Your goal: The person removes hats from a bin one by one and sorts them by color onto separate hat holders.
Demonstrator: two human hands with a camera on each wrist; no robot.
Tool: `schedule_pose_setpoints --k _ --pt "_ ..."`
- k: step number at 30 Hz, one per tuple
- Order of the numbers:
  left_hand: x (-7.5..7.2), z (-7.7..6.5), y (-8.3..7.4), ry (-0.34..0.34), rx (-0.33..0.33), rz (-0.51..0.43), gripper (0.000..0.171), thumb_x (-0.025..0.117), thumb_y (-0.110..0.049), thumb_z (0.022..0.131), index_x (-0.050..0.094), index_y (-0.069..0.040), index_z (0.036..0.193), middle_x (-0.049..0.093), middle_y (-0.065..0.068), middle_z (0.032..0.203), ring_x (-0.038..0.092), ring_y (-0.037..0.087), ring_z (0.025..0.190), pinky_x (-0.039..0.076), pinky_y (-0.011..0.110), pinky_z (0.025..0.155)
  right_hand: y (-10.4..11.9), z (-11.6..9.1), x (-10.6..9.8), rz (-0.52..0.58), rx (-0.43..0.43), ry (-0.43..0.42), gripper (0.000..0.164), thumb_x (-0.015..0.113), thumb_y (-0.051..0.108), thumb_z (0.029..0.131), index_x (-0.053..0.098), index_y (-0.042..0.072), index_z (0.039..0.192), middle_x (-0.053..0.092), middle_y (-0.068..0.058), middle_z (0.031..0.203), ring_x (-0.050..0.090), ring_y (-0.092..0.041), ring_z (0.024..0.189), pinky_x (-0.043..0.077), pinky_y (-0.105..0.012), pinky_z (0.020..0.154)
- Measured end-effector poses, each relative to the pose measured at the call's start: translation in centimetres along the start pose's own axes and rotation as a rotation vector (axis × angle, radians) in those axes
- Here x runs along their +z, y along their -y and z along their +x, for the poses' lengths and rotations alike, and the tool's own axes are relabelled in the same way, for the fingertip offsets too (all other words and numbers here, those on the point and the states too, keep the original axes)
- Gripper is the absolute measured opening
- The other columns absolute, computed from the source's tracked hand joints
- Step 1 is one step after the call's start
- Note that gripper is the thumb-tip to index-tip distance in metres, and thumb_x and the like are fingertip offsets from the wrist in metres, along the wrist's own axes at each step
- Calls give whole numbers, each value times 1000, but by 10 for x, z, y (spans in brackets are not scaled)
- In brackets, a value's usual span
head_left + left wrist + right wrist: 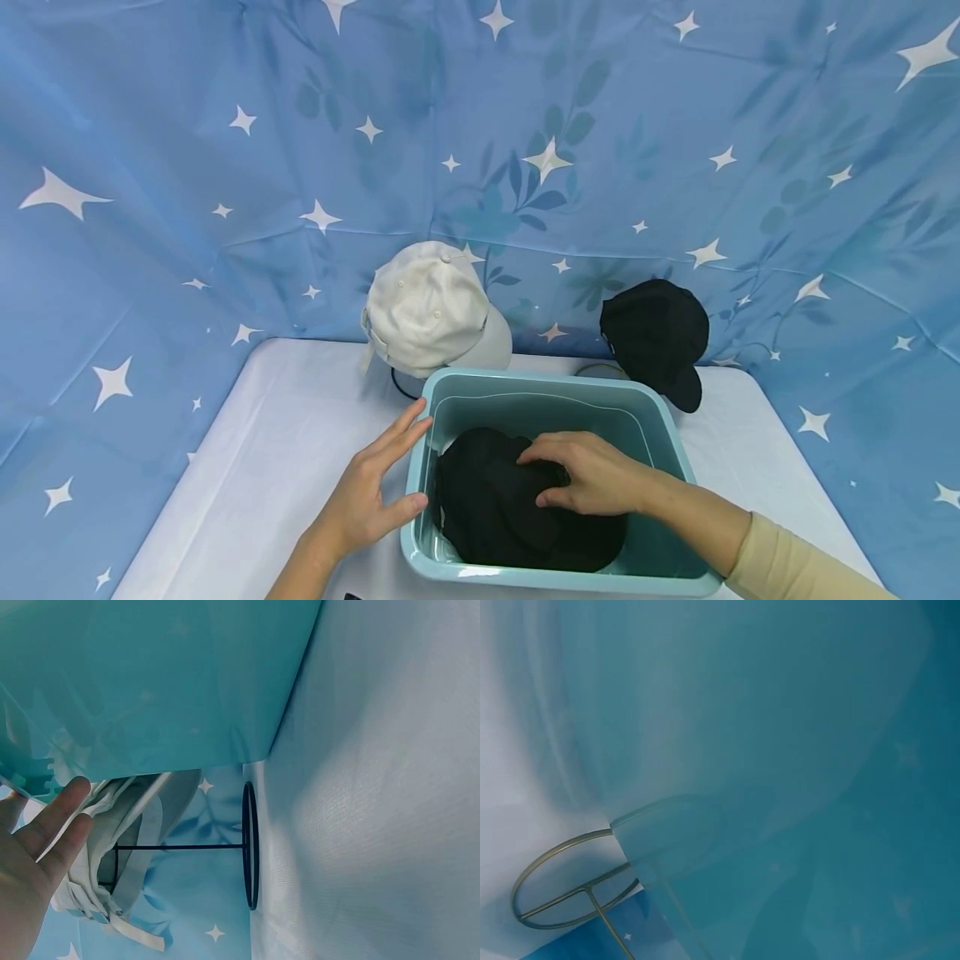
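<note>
A light-blue plastic basin stands on the white-covered table, with a black cap lying inside it. My right hand is inside the basin over the cap, fingers bent and thumb apart, dark fabric showing in the gap. Whether its fingertips touch the cap is unclear; the right wrist view shows the basin wall but not the hand. At the basin's left rim, my left hand has its fingers extended and spread. The left wrist view has the same hand beside the basin's outer wall.
Behind the basin, a cream cap sits on a black wire stand. A second black cap is at the back right, near a gold wire stand. A blue star-patterned curtain rises behind the white tabletop.
</note>
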State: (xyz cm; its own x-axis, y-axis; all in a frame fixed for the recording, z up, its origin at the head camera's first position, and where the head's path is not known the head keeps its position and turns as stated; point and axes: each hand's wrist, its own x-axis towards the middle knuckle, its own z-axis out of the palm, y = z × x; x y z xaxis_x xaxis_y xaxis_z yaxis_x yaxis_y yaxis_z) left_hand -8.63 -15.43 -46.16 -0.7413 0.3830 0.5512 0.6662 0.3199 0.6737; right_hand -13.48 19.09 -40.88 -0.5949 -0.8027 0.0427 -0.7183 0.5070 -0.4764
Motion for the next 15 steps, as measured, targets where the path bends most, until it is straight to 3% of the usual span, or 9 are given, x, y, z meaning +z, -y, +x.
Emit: schedule_pose_setpoints --k 5,9,15 --pt "0 -1 0 3 -10 7 79 72 -20 84 48 -11 158 34 11 169 43 32 149 43 47 114 -2 0 -1 -2 -28 -21 35 85 19 89 73 18 122 73 9 115 58 -1 79 52 -22 72" --pt "0 -1 1 -1 -7 11 78 73 -21 84 49 -8 157 35 11 168 44 31 149 43 45 114 -2 1 -1 -11 -52 -35 29 84 16 90 75 19 118 74 10 113 61 -2 82 54 -22 74" --pt "0 -1 1 2 -11 6 79 73 -22 84 48 -14 158 35 11 168 43 31 149 42 43 115 -3 0 -1 7 -92 -61 25 83 10 89 76 18 111 74 10 107 66 -1 90 58 -25 76"
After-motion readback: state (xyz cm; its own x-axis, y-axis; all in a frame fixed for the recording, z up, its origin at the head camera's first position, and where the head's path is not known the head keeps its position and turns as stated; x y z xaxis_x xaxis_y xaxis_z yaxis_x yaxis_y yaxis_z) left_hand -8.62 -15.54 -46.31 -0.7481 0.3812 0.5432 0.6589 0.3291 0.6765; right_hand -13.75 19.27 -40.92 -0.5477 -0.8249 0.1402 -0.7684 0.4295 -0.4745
